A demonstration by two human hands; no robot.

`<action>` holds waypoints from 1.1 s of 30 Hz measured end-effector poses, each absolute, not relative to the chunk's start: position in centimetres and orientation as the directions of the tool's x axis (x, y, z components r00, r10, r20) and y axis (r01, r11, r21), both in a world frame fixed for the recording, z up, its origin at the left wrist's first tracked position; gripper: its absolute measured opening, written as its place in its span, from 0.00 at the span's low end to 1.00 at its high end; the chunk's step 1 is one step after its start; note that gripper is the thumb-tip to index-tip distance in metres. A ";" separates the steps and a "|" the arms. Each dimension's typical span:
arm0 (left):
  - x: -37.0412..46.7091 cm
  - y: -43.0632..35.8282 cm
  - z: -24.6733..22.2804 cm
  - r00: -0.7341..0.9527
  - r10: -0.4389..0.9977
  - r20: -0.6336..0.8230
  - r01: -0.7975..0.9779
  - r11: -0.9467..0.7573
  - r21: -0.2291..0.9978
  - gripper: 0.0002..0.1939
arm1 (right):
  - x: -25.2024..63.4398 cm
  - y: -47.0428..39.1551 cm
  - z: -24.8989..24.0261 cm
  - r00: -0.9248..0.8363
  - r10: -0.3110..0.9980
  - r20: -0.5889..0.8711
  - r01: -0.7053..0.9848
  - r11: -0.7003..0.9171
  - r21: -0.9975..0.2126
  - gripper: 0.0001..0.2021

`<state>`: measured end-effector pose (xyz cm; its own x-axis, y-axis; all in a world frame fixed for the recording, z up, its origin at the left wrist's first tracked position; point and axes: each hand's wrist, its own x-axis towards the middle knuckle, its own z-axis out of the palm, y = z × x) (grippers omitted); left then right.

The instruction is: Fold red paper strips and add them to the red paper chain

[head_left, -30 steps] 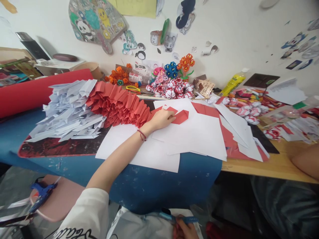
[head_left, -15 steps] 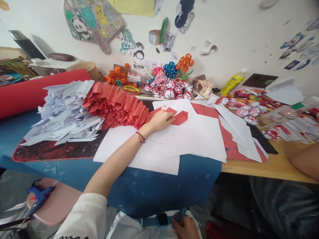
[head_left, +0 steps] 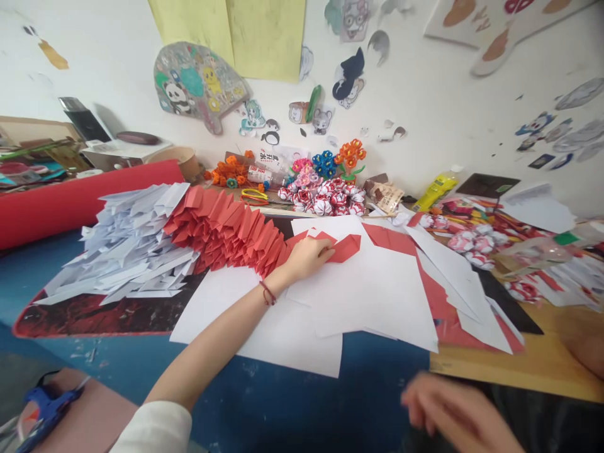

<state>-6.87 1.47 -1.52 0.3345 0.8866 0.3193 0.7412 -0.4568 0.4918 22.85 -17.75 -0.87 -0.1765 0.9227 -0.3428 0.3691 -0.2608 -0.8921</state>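
My left hand (head_left: 309,257) reaches across the table with curled fingers against a folded red paper piece (head_left: 348,248). The fingertips overlap its near-left edge, and other red pieces lie partly hidden behind the hand. White paper sheets (head_left: 377,296) spread beneath. A long row of folded red paper pieces (head_left: 226,229) stands left of the wrist and continues into a heap of folded white paper pieces (head_left: 127,239). At the lower right, my right hand (head_left: 460,412) is raised off the table's front edge, smeared by motion; its fingers look bent, their grip unclear.
Red-and-white paper flowers (head_left: 325,196) and orange flowers (head_left: 229,171) line the back. A yellow bottle (head_left: 436,187) stands at the back right. A red roll (head_left: 85,201) lies at left. A blue glue gun (head_left: 47,406) rests lower left. Another person's arm (head_left: 582,336) is at the right edge.
My right hand has risen from my lap and moved to the right. My left hand stays at the red paper. The view has tilted up, so the scene sits lower.
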 end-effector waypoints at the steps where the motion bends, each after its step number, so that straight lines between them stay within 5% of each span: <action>1: -6.8 1.4 -1.3 0.320 0.891 0.323 0.737 -0.448 0.506 0.13 | 22.0 -14.7 0.3 -0.184 0.969 -0.164 0.408 -0.077 -0.910 0.11; 3: -6.6 1.2 -0.9 0.287 0.902 0.321 0.732 -0.423 0.534 0.13 | 19.6 -8.0 1.7 -0.059 0.985 0.161 0.431 0.171 -0.886 0.13; 5: -6.4 1.2 -0.6 0.259 0.913 0.314 0.741 -0.396 0.542 0.13 | 16.9 -1.5 1.9 0.020 0.949 0.316 0.413 0.280 -0.867 0.20; 8: -6.2 1.2 -0.4 0.208 0.918 0.336 0.792 -0.360 0.493 0.12 | 13.9 5.3 0.9 -0.053 0.983 0.178 0.183 0.184 -0.966 0.28; 12: -6.0 1.2 -0.1 0.158 0.915 0.371 0.875 -0.304 0.377 0.13 | 13.4 7.6 -0.6 -0.307 0.950 0.053 0.026 0.065 -0.998 0.24; 19: -6.1 1.3 0.6 0.186 0.925 0.330 0.893 -0.299 0.337 0.12 | 14.8 6.1 -1.7 -0.352 0.935 0.045 0.306 0.160 -0.938 0.20; 24: -6.9 1.2 0.3 0.320 0.909 0.269 0.881 -0.389 0.268 0.11 | 14.6 5.2 -1.5 -0.408 0.911 0.058 0.575 0.306 -0.758 0.16; 33: -7.1 0.8 -0.9 0.416 0.881 0.228 0.836 -0.468 0.285 0.00 | 14.6 4.3 -1.5 -0.454 0.874 0.174 0.617 0.449 -0.646 0.07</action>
<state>-7.11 0.83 -0.89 0.4157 0.8806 0.2275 0.8364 -0.4684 0.2847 14.60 4.29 -1.50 -0.4540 0.8739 0.1737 0.6174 0.4491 -0.6458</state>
